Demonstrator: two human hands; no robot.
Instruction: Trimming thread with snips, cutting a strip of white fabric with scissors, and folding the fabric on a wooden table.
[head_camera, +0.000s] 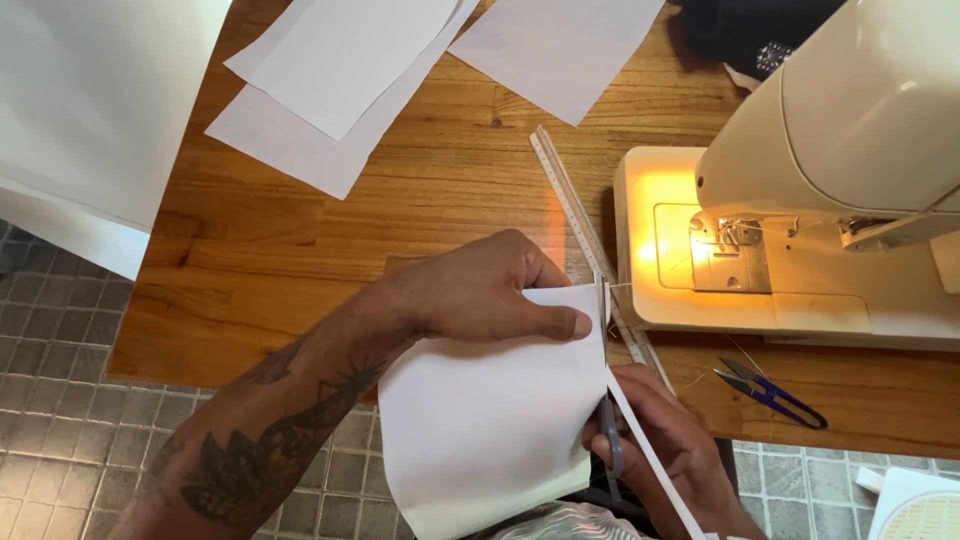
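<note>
left hand (490, 295) pinching white fabric piece (490, 420) | right hand (670, 440) gripping grey scissors (612, 440) | thin white strip (650, 450) peeling off, cut nearly reaching the top edge

Sharp daylight — warm lamp glow (655, 250)

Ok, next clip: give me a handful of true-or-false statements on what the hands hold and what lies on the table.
1. The left hand pinches the top edge of a white sheet. True.
2. The right hand holds a pencil. False: it works grey-handled scissors, and a narrow strip hangs off the sheet's right edge.
3. The sewing machine has its lamp lit. True: a yellow glow covers its base.
4. The blue-handled thread snips lie on the floor tiles. False: they lie on the wooden table.
5. A ruler lies on the table beside the machine. True.
</note>
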